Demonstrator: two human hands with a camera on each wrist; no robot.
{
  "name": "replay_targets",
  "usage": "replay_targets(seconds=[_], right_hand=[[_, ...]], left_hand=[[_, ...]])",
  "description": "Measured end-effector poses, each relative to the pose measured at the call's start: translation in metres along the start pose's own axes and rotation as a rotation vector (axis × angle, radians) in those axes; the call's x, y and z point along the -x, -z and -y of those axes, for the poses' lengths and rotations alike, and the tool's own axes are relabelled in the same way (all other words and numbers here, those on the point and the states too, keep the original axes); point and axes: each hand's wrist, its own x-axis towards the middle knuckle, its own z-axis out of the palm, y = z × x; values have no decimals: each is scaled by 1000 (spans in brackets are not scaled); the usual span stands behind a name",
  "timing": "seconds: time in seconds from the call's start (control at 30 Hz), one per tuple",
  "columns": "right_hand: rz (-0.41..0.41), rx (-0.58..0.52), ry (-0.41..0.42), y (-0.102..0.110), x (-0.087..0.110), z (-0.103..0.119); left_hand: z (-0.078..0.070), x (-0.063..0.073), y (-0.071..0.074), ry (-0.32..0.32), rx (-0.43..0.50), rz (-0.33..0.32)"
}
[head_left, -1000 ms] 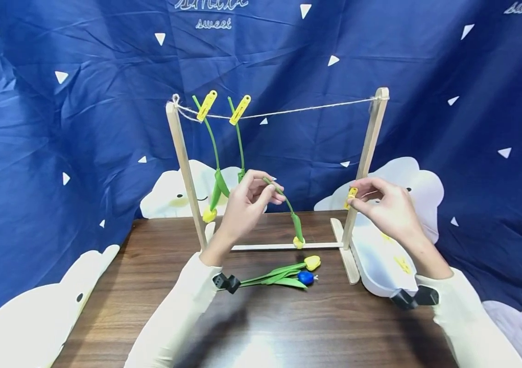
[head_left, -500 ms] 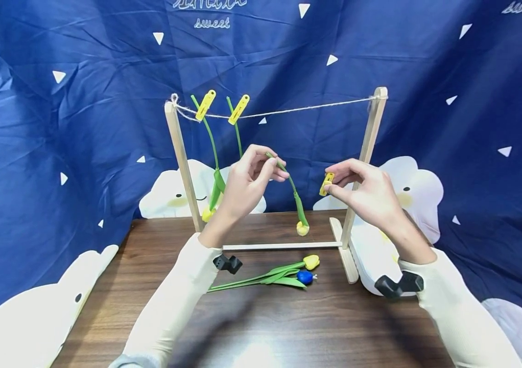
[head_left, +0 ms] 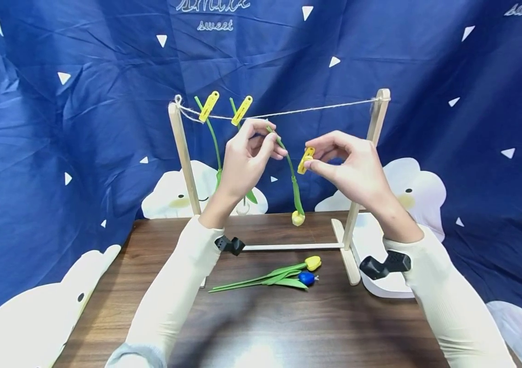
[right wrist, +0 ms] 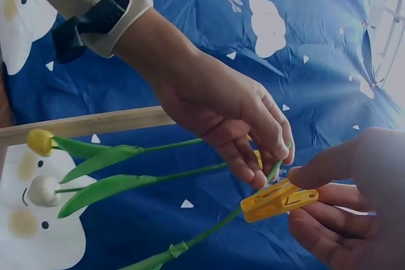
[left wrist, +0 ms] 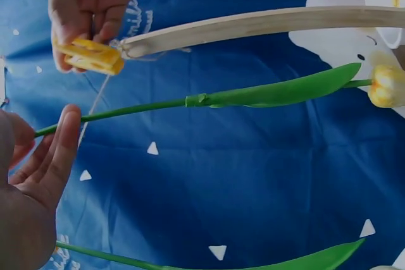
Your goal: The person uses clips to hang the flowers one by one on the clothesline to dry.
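Note:
My left hand pinches an artificial tulip near the stem's end, its pale yellow bloom hanging downward. Just to its right, my right hand holds a yellow clothespin between thumb and fingers, close to that stem. Both hands are below a string tied between two posts. Toward the string's left end, two yellow clothespins hold upside-down tulips by their stems. Of these, one has a yellow bloom and the other a white bloom in the right wrist view.
Wooden posts, left and right, frame the string, joined by a low white bar. A yellow tulip and a blue tulip lie on the brown table. A white tray sits at right.
Both hands have risen toward the string, lifting the tulip off the low bar's level. My right hand has also moved left with the clothespin, from the right post to near the stem.

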Motion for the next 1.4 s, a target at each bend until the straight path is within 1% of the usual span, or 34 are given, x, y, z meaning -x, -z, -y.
replay_targets(seconds=[0.13,0.33,0.43,0.57,0.7,0.83,0.9,0.97,1.07,1.13,1.2,1.27,1.33,1.4], right_hand=[[-13,-27,20,-1,-12,7],[-40,-79,30,-1,-25,10],[-52,-115,26,-1,-32,11],[-68,-158,13,-1,-41,14],[-82,-197,22,0,-51,15],[-102,-233,38,3,-60,17],[-113,-257,38,4,-63,19],[-117,-282,37,3,-66,20],[-112,-295,44,2,-68,19],[-108,-291,48,1,-68,19],[-107,-287,50,0,-68,18],[-108,-286,46,0,-69,18],[-111,-287,46,0,-70,17],[-114,-290,45,0,-71,18]], left_hand=[[-4,-11,1,-17,-35,-10],[-11,-25,4,-5,-159,-15],[-13,-30,6,8,-164,-18],[-13,-33,6,32,-115,-7],[-11,-34,5,57,-102,-1],[-5,-32,2,41,-95,-10],[-2,-31,1,12,-114,-23],[0,-30,0,-5,-157,-47],[2,-27,-1,14,-211,-74],[2,-26,-2,42,-223,-81],[3,-24,-3,73,-210,-78],[3,-22,-4,87,-196,-72],[4,-20,-6,90,-165,-68],[5,-19,-8,84,-152,-78]])
